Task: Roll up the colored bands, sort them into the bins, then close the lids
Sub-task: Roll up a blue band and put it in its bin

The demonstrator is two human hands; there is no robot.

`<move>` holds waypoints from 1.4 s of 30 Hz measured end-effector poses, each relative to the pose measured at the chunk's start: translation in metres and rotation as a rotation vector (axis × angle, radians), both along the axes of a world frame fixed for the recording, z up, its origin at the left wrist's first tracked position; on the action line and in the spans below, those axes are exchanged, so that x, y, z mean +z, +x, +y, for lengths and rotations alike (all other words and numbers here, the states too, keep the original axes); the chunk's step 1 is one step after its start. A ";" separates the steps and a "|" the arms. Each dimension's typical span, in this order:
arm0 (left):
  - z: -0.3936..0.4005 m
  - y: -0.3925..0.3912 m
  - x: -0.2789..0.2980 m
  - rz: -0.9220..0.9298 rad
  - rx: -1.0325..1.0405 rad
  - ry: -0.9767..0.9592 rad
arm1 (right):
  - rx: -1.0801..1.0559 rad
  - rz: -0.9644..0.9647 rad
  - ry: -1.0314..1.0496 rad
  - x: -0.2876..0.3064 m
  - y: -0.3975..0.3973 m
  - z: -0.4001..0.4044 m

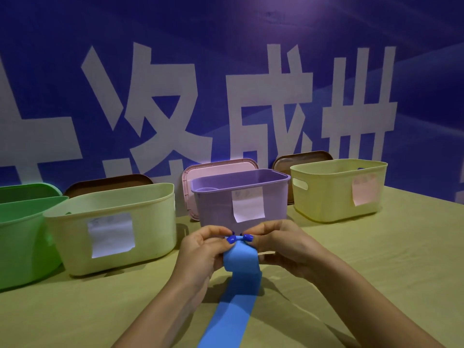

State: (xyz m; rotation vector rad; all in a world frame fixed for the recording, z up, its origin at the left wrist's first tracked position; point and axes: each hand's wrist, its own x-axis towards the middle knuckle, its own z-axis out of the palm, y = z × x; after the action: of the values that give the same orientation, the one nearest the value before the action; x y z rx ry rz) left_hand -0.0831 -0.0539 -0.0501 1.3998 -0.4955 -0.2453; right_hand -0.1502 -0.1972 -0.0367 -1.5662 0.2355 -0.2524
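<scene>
1. Blue band [239, 262]: its top end is curled into a small roll, held above the table [364, 259] in front of the purple bin [221, 209]; the loose tail runs down toward the bottom edge of the view.
2. Left hand [200, 249] pinches the roll's left side, thumb on top.
3. Right hand [278, 247] pinches the right side the same way, the two thumbs nearly meeting.
4. Four open bins stand in a row behind, each but the green with a paper note on its front: green bin [17, 234] far left, pale yellow bin [150, 222], purple bin, second yellow bin [326, 197] right.
5. Lids lean behind them against the blue wall [75, 33]: brown lid [108, 183], pink lid [218, 167], second brown lid [301, 158].
</scene>
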 end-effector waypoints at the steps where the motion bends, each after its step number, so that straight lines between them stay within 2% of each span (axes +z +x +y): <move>1: 0.000 0.000 0.000 -0.013 -0.006 0.008 | 0.002 0.007 -0.004 0.000 0.000 0.000; 6: 0.001 0.002 -0.001 -0.080 -0.042 0.031 | -0.009 -0.030 -0.091 -0.001 0.002 -0.002; 11: 0.001 0.004 -0.002 -0.136 -0.024 0.095 | -0.036 -0.057 -0.313 -0.002 0.003 -0.002; 17: 0.005 0.004 0.000 -0.098 -0.074 0.132 | -0.059 -0.098 -0.637 -0.003 0.003 -0.001; 22: 0.004 0.009 -0.003 -0.092 -0.057 0.163 | -0.032 -0.107 -0.747 -0.004 0.004 0.002; 28: 0.003 0.011 -0.006 -0.101 -0.024 0.174 | 0.010 -0.108 -0.740 -0.007 0.005 0.007; 34: 0.002 0.011 -0.006 -0.125 -0.012 0.212 | -0.035 -0.123 -0.871 -0.008 0.005 0.011; 37: 0.005 0.012 -0.005 -0.077 -0.081 0.231 | -0.026 -0.097 -0.934 -0.007 0.004 0.010; 39: 0.008 0.013 -0.005 -0.028 -0.195 0.251 | -0.014 -0.059 -0.903 -0.007 0.004 0.008; 42: 0.013 0.018 -0.004 -0.003 -0.299 0.270 | -0.007 -0.029 -0.662 -0.003 0.002 0.006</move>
State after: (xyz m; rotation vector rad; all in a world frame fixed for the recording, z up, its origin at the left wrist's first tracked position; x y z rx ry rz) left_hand -0.0653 -0.0405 -0.0538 1.5854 -0.6946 -0.5689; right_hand -0.1486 -0.1909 -0.0396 -2.2141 0.1384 -0.3828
